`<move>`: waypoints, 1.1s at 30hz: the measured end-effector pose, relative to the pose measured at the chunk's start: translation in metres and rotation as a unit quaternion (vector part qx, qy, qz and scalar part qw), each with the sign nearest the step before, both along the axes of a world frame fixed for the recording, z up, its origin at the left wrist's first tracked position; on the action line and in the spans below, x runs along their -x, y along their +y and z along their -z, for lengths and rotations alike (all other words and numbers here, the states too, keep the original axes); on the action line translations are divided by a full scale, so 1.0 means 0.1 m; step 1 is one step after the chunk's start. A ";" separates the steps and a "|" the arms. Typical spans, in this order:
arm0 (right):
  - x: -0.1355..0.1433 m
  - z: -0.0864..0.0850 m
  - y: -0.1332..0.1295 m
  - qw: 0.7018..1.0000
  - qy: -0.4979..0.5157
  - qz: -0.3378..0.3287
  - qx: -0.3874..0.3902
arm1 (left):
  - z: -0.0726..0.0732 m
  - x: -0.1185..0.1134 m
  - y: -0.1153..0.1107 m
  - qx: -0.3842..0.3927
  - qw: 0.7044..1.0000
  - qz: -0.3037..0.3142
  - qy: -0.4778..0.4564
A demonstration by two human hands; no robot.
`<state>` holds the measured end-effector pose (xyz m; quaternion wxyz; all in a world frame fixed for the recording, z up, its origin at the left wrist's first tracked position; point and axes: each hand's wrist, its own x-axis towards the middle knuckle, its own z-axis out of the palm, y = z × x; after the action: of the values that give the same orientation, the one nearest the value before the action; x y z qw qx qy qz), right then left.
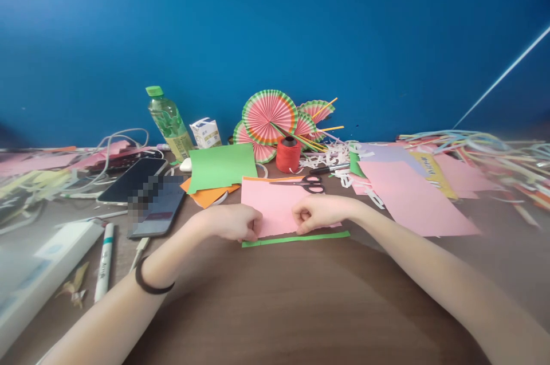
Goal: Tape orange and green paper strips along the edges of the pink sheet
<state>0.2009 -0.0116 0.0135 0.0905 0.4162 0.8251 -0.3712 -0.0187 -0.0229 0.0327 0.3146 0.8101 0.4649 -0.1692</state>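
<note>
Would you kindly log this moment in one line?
left hand: at pink paper's near edge | right hand: same edge | scissors: on paper | green strip: alongside

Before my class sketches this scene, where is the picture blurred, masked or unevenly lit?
Head view: side edges smear and stretch, white box included; head view: green strip nearer centre looks sharper; head view: mosaic squares mask part of a phone; head view: wall darkens toward upper right.
</note>
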 end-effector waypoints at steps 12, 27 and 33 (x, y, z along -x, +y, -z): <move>-0.01 0.05 0.04 0.999 0.025 0.016 -0.017 | 0.25 0.21 0.40 -0.379 0.906 -0.113 -0.152; 0.12 0.09 0.21 0.951 0.228 0.177 -0.115 | 0.66 0.06 0.36 -0.476 0.869 -0.016 -0.133; 0.63 0.03 0.58 0.912 0.052 0.255 -0.316 | 0.66 0.07 0.38 -0.485 0.864 -0.054 -0.124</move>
<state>0.1382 0.0466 0.0108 -0.1866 0.5994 0.7686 -0.1232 -0.0257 0.0149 -0.0332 -0.0538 0.8483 0.4885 0.1970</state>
